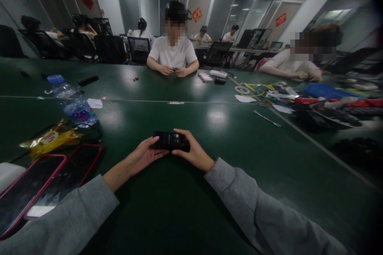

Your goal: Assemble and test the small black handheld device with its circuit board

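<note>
A small black handheld device with a lit screen is held level just over the green table. Its screen carries small white marks, too small to read. My left hand grips its left end, thumb on the top edge and fingers beneath. Around the right end closes my right hand, with the index finger along the far edge and the thumb at the near side. Both hands are closed on the device, which partly hides behind the fingers.
On the left lie two red-edged phones, a yellow snack packet and a tilted plastic bottle. A wrench and a heap of cables lie on the right. Across the table sits a person in a white shirt.
</note>
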Motion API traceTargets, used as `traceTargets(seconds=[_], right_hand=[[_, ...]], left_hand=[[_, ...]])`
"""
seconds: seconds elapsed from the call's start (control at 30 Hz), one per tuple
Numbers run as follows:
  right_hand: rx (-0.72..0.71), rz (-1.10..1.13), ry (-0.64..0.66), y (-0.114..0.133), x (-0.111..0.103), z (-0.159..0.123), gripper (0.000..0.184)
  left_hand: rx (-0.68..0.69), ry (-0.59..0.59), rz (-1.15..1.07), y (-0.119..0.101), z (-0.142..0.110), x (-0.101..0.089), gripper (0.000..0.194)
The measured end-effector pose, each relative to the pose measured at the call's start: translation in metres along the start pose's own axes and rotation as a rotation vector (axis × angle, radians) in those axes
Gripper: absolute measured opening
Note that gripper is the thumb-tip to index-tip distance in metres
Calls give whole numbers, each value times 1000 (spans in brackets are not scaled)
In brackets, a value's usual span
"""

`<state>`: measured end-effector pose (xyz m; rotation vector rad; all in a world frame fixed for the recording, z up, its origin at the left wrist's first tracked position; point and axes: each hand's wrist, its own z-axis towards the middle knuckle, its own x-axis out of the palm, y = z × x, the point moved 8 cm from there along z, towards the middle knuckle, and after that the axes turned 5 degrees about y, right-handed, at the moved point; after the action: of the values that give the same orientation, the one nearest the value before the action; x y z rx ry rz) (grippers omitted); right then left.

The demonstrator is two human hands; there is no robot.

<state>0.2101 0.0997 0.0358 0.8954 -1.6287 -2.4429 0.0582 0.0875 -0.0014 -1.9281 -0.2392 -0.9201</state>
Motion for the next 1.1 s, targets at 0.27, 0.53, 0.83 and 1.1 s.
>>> traceTargets(seconds=[0.27,0.53,0.83,1.1], right_hand=[[276,544,-49,-32,-4,1,40],[318,655,-40,-33,-6,2,38],[321,700,-68,-36,-8,1,38],[310,668,-53,-35,-9,0,39]], left_hand=[[25,58,-70,2,7,-8,51],[34,60,-36,-1,5,-5,51],[62,34,10,-5,5,-8,43],[68,29,36,-7,4,-7,41]])
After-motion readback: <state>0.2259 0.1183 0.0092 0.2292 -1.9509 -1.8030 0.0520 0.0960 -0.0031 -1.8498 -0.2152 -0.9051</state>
